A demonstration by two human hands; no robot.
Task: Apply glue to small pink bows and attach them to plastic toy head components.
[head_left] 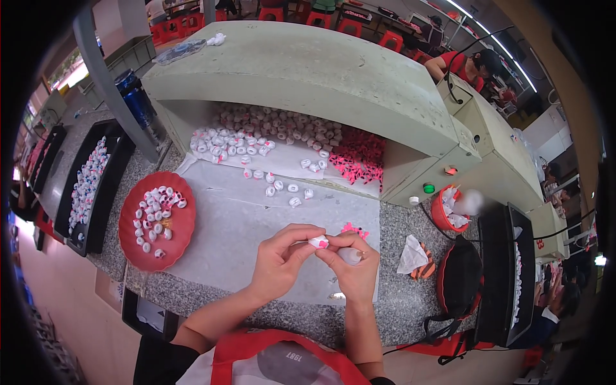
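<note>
Above the white sheet (237, 237), my left hand (282, 258) pinches a small white piece with a pink spot (319, 242) between thumb and fingers. My right hand (351, 273) meets it from the other side, its thumb and fingertips closed on the same piece. A whitish rounded item (350, 256) shows against the right hand's fingers; its kind is unclear. Just beyond that hand lie small pink pieces (354, 230). Several loose white pieces (293, 188) are scattered farther up the sheet. To the left, a red scalloped plate (131, 204) holds more white pieces.
A pale metal box-like hood (289, 58) stands over heaped white pieces (276, 125) and a pink pile (359, 157). Black trays (115, 147) flank the granite worktop. At right are a red bucket (443, 208), a black bag (459, 276) and cables. A co-worker (471, 67) sits beyond.
</note>
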